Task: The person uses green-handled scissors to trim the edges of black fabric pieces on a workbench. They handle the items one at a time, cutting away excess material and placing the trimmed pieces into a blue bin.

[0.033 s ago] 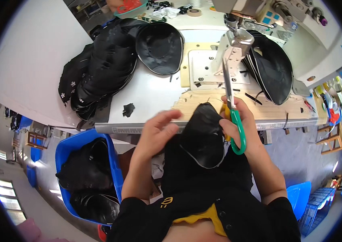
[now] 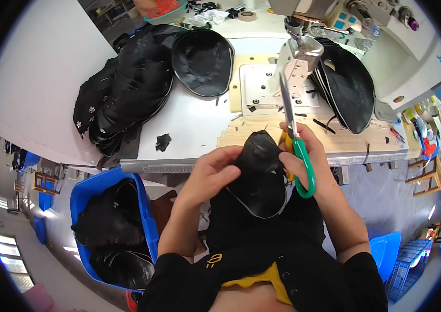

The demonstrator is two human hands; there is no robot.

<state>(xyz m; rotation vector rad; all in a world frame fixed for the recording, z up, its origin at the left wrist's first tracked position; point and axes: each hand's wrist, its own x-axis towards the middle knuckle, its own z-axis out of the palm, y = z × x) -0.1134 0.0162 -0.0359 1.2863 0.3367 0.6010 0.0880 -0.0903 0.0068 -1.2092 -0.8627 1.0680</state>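
Observation:
A black, curved, leather-like piece (image 2: 259, 182) with a pale edge line hangs over my lap, just off the table's front edge. My left hand (image 2: 212, 174) has its thumb and fingers closed on the left side of this piece. With thumb and fingers, my right hand (image 2: 306, 156) grips the opposite side. That same hand carries green-handled scissors (image 2: 303, 164), their blades pointing up and away from me. Something yellow shows between the right fingers, partly hidden by the piece.
A sewing machine (image 2: 296, 57) stands beyond my hands. Stacked black pieces lie left (image 2: 137, 78) and right (image 2: 348, 88) of it, and a single black piece (image 2: 202, 62) at centre left. A blue bin (image 2: 153, 218) with black pieces sits below left. Scraps dot the table (image 2: 189, 125).
My left hand has come in from the left, where its fingers were apart from the black piece, and now takes hold of its side. The right hand keeps its grip.

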